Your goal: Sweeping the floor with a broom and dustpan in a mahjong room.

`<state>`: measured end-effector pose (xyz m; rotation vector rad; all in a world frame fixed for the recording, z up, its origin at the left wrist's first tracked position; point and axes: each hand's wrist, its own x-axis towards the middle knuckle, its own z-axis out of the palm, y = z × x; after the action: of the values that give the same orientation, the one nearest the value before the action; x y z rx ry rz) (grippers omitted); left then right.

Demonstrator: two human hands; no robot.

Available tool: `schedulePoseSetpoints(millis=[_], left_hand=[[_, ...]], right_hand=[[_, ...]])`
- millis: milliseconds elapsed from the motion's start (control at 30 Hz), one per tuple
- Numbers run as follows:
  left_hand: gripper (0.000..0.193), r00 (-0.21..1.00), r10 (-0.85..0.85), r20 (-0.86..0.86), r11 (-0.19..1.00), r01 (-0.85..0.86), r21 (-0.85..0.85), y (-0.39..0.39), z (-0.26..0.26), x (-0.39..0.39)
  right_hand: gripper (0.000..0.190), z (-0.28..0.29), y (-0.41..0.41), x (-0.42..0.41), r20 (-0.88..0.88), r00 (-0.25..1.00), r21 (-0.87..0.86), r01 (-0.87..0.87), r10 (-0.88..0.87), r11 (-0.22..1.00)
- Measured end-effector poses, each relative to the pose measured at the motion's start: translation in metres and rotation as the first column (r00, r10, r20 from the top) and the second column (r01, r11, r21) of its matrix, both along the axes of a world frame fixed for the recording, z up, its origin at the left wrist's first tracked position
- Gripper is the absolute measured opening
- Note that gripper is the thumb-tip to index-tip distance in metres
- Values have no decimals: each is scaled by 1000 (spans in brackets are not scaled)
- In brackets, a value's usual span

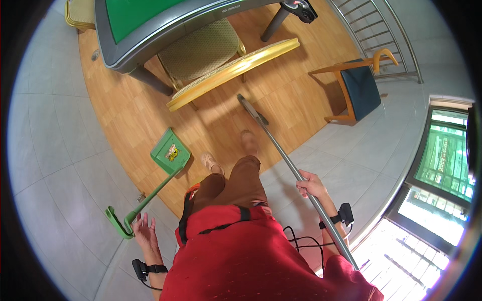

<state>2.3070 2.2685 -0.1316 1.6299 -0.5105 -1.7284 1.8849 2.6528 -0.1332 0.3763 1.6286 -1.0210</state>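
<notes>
My right hand (311,184) is closed around the metal pole of a long-handled broom or floor sweeper (283,155); the pole runs from beside my right shoulder down to a narrow dark head on the wood floor. At the left, my left hand (145,230) has its fingers apart at the upper end of a green long-handled dustpan (158,188). That hand is beside or lightly touching the handle near its hooked grip; contact is hard to tell. The green pan lies ahead of my feet to the left, with a yellow and dark figure on its surface.
A green-topped table (143,15) with a grey rim stands ahead. A gold-framed chair (233,75) is tucked at it. To the right are a wooden chair with a dark blue seat (360,92), a metal rack (404,45) and a window (446,158). Tiled wall is at left.
</notes>
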Motion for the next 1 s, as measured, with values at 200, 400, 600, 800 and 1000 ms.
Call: schedulePoseSetpoints(millis=[200,400,600,800,1000], left_hand=[[67,930,-367,4,930,367,-18,3,24,-13],[76,974,-170,149,984,176,-27,-22,-12,-8],[48,951,-89,298,980,136,-143,-36,18,16],[27,815,-472,337,828,541,-149,-84,61,31],[29,465,-638,614,547,835,-63,-124,65,-5]], right_hand=[[67,31,5,9,-148,988,101,54,-38,993],[18,-54,36,-56,-170,982,104,105,-87,989],[12,-23,-15,25,1,1000,23,18,-19,1000],[59,42,-21,31,-64,996,100,-63,69,993],[66,11,-16,-43,-149,941,277,-256,304,926]])
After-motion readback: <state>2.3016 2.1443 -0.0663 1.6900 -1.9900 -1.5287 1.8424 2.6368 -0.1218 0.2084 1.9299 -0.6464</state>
